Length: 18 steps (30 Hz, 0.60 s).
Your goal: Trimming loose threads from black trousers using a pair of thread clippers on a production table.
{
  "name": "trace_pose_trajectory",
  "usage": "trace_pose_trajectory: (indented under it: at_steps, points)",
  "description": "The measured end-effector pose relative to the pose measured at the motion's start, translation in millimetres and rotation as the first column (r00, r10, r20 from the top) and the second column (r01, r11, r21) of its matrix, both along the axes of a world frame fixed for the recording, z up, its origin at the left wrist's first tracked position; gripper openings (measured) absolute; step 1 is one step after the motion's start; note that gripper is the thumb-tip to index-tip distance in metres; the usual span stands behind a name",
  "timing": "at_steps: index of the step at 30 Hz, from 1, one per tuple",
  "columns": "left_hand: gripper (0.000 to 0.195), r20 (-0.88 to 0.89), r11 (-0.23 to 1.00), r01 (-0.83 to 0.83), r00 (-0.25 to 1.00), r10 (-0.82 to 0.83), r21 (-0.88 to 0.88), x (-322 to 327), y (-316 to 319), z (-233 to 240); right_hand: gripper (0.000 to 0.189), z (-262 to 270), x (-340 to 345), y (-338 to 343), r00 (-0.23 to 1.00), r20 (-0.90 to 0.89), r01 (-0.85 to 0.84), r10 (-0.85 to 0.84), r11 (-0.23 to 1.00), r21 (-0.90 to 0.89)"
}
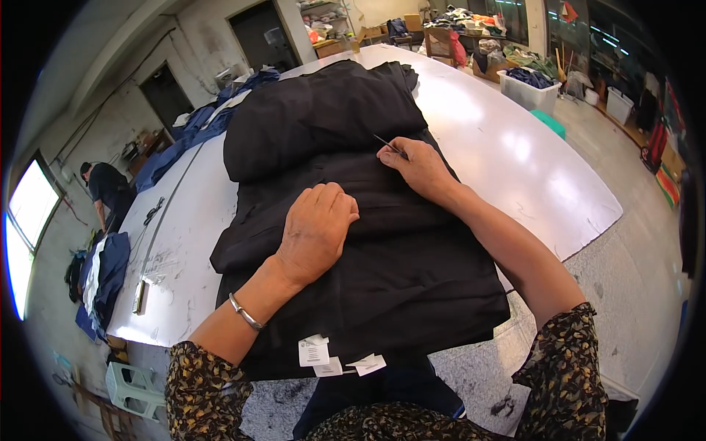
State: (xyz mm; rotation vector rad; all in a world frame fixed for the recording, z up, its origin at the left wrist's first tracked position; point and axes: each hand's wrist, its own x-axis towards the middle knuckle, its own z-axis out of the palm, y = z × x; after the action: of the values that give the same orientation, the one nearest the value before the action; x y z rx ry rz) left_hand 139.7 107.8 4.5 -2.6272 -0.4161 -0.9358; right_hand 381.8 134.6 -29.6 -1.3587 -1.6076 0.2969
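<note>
A stack of black garments (325, 105) lies in front of me on a white table, its far part folded over into a thick roll. My left hand (319, 226) is over the black cloth with its fingers curled; whether it pinches any fabric is hidden. Further right and farther off, my right hand (413, 165) grips a slim dark pointed tool (389, 145), too thin to name exactly, its tip pointing up and left over the cloth. At the near edge of the stack, white care labels (313, 351) with print stick out. The near cloth hangs over the table edge towards my lap.
The white table (551, 193) reaches far to the right. Blue garments (165, 160) line its left side, beside a dark cord (154, 209). A person (107, 190) bends over at the far left. A plastic stool (132, 388) and a bin of clothes (529, 88) stand on the floor.
</note>
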Motion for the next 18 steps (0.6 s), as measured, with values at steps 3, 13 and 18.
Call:
trace_pose_trajectory:
  at_steps: [3, 13, 18]
  points:
    - [0.011, 0.179, 0.962, 0.010, 0.983, 0.041, -0.272, 0.6, -0.5, -5.2, 0.033, -1.3, 1.5, -1.8, 0.985, -0.165, -0.039, 0.053, 0.996, 0.086]
    - [0.014, 0.369, 0.401, 0.251, 0.895, 0.250, -0.881, -12.1, 8.1, -3.3, 0.026, 29.3, 2.1, -56.7, 0.951, -0.051, -0.302, 0.304, 0.952, 0.045]
    - [0.014, 0.424, 0.334, 0.335, 0.872, 0.244, -0.881, -11.6, 8.0, -3.0, 0.022, 35.1, -19.4, -80.3, 0.889, 0.361, -0.336, 0.281, 0.937, 0.097]
